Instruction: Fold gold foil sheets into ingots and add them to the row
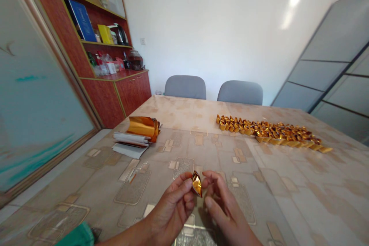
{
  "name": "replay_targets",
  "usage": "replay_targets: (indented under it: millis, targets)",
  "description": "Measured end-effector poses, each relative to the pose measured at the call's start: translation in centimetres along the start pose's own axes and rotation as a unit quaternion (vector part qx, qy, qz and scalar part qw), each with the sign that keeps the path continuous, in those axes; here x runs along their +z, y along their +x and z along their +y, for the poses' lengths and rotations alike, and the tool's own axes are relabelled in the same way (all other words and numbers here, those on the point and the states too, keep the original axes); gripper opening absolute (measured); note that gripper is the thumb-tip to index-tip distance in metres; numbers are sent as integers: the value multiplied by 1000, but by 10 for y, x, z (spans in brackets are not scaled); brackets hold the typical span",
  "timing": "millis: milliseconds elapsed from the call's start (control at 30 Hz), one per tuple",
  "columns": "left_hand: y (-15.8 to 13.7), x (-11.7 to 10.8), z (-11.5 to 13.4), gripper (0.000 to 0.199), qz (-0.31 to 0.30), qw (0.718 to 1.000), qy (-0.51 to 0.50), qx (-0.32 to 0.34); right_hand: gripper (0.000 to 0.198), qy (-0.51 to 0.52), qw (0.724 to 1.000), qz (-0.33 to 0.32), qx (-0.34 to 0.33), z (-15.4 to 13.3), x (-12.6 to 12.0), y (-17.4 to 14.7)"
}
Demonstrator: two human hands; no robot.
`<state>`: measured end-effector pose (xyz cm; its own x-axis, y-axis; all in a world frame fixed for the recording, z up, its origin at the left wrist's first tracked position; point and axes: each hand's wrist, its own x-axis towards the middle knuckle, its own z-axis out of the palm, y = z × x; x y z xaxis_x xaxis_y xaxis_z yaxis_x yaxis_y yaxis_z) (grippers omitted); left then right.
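Observation:
Over the near middle of the table, my left hand (178, 200) is closed, pinching a small folded gold foil paper piece (197, 183) between thumb and fingertips. The piece is shiny and curved, with a pointed lower end. Just to its right, my right hand (220, 201) has its fingers bent and its thumb apart from them. Those fingertips are close beside the foil piece; whether one touches it I cannot tell. Further off to the left lies a stack of gold foil paper sheets (141, 126), curled, with white backs. Rows of similar folded gold pieces (268, 130) lie at the far right.
A patterned cover lies over the table (173, 115). Two grey chairs (185, 87) stand behind its far edge, against a white wall. A red-brown cabinet (132, 90) with shelves of containers is at the left, near a glass sliding door (43, 96).

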<state>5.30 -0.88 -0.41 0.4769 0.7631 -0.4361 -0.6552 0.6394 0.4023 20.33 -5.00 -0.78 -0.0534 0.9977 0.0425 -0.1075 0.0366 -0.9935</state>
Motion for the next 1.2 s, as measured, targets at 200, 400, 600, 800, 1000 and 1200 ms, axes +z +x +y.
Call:
replay_targets:
  millis: [200,400,600,800,1000,1200]
  targets:
    - [0,0,-4,40,19,998,55,26,5,-217,963,36,-156,3,2,4]
    - [1,-5,-9,47,-27,982,181,44,14,-277,947,104,-128,-4,-30,17]
    - [4,-11,-7,42,-20,981,193,30,25,-589,778,193,-103,-19,-145,50]
    - [9,-20,-9,35,-34,980,193,22,22,-684,683,249,-58,-22,-221,71]
    - [11,-23,-11,36,-52,981,187,26,26,-755,600,260,-48,-24,-229,92]
    - [11,-22,-10,35,-52,984,168,8,22,-796,548,255,-33,-29,-235,107]
